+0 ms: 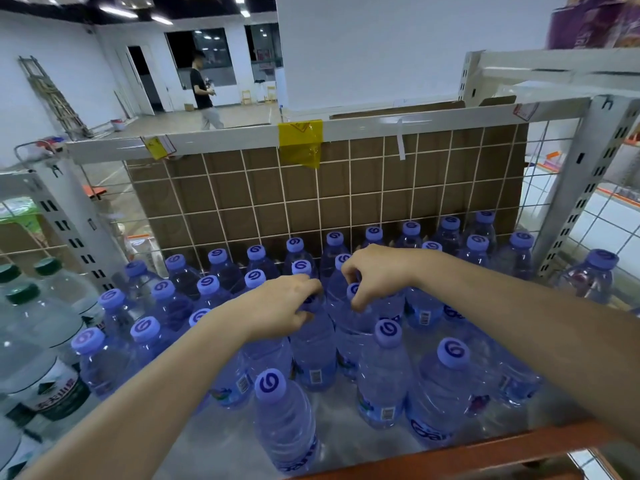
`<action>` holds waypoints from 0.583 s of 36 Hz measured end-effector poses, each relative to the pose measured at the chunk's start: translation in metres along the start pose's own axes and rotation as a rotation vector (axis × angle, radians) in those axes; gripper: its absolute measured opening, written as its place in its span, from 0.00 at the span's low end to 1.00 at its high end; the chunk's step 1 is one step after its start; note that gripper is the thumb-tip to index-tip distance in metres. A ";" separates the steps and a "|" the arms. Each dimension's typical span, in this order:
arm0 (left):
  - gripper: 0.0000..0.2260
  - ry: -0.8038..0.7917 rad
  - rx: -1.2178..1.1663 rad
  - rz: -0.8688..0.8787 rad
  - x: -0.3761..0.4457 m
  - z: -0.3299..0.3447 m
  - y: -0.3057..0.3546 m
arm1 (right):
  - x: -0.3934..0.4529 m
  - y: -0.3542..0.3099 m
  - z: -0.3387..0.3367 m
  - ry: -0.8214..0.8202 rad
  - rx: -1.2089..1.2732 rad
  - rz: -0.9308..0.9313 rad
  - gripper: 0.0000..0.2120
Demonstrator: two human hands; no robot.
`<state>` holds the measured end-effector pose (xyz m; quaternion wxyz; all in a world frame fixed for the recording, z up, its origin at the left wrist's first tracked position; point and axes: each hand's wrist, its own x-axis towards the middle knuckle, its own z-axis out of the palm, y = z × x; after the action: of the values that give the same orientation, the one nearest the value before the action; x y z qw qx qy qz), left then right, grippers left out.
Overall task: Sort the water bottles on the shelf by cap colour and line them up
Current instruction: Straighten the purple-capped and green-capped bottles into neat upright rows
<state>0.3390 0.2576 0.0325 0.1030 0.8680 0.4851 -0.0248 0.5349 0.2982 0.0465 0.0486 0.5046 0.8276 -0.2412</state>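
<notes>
Left hand (285, 308) and right hand (372, 271), each pinching a purple-capped bottle neck mid-shelf (450, 455) amid crowded bottles (384, 372); likely hazard: toppling close-packed neighbours on lifting or sliding.

Clear glossy plastic bottles (313, 355), matt caps (388, 332)

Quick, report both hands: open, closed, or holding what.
Left hand: fingers curled round the cap of a purple-capped bottle.
Right hand: pinching the cap of the neighbouring bottle.

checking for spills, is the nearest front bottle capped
Capped: the nearest front bottle stands upright with its purple cap on.
</notes>
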 end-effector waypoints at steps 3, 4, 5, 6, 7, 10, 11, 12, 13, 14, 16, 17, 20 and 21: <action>0.15 -0.019 -0.027 0.005 0.000 -0.002 -0.004 | 0.000 -0.002 0.001 -0.006 0.013 -0.003 0.12; 0.15 -0.026 -0.032 0.001 0.000 -0.003 -0.004 | -0.001 -0.002 0.001 -0.007 0.015 0.001 0.13; 0.15 -0.029 -0.034 -0.002 0.001 -0.003 -0.004 | -0.002 -0.002 0.000 -0.009 0.017 0.009 0.14; 0.15 -0.029 -0.034 -0.006 0.003 -0.003 -0.003 | -0.004 -0.002 -0.002 -0.011 0.018 0.019 0.14; 0.16 -0.031 -0.034 -0.012 0.004 -0.003 -0.003 | -0.006 -0.001 -0.004 -0.010 0.018 0.028 0.15; 0.19 -0.033 -0.031 -0.028 0.002 -0.003 -0.003 | -0.014 0.001 -0.009 0.048 0.021 0.048 0.18; 0.21 -0.008 -0.027 -0.030 0.001 -0.003 -0.003 | -0.016 0.002 -0.010 0.077 0.019 0.053 0.18; 0.23 0.035 -0.019 -0.031 -0.001 -0.005 -0.002 | -0.020 0.002 -0.012 0.107 0.007 0.057 0.18; 0.24 0.086 -0.012 -0.028 -0.003 -0.006 -0.002 | -0.023 0.002 -0.014 0.131 -0.013 0.062 0.18; 0.25 0.128 -0.010 -0.022 -0.004 -0.008 -0.001 | -0.026 0.001 -0.016 0.145 -0.029 0.067 0.19; 0.23 0.179 -0.007 0.000 -0.007 -0.011 0.002 | -0.033 -0.001 -0.018 0.118 -0.018 0.077 0.18; 0.21 0.189 -0.003 0.009 -0.009 -0.012 0.004 | -0.035 -0.002 -0.017 0.079 0.008 0.084 0.18; 0.17 0.193 -0.023 0.032 -0.012 -0.010 0.014 | -0.044 -0.006 -0.011 -0.048 0.035 0.120 0.18; 0.16 0.187 -0.034 0.044 -0.013 -0.009 0.019 | -0.046 -0.007 -0.009 -0.072 0.021 0.135 0.18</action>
<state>0.3480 0.2389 0.0463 0.0725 0.8750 0.4739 0.0671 0.5527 0.2621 0.0722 0.0891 0.5508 0.7868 -0.2641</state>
